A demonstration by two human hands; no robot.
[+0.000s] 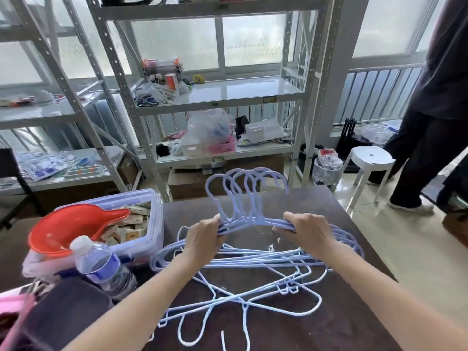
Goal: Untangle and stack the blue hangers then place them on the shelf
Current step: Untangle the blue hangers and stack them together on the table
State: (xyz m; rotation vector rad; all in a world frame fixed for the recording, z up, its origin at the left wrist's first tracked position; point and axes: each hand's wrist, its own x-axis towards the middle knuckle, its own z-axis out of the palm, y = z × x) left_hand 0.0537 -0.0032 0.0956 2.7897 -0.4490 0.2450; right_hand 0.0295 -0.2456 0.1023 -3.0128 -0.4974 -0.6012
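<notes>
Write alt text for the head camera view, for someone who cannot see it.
Two bare hands, left hand and right hand, hold a stack of blue hangers above a dark table, hooks pointing away. More tangled hangers lie below; a clear bin, red scoop and water bottle sit left, with metal shelves behind.

A bunch of pale blue plastic hangers is held up above the dark table, their shoulders pressed together and their hooks fanned out, pointing away toward the shelf. Five or so hooks show, overlapping and not quite aligned. Beneath the bunch, a loose tangle of thinner blue hangers lies flat on the table, crossing at odd angles, several hooks pointing toward the near edge. The metal shelf stands beyond the table.
</notes>
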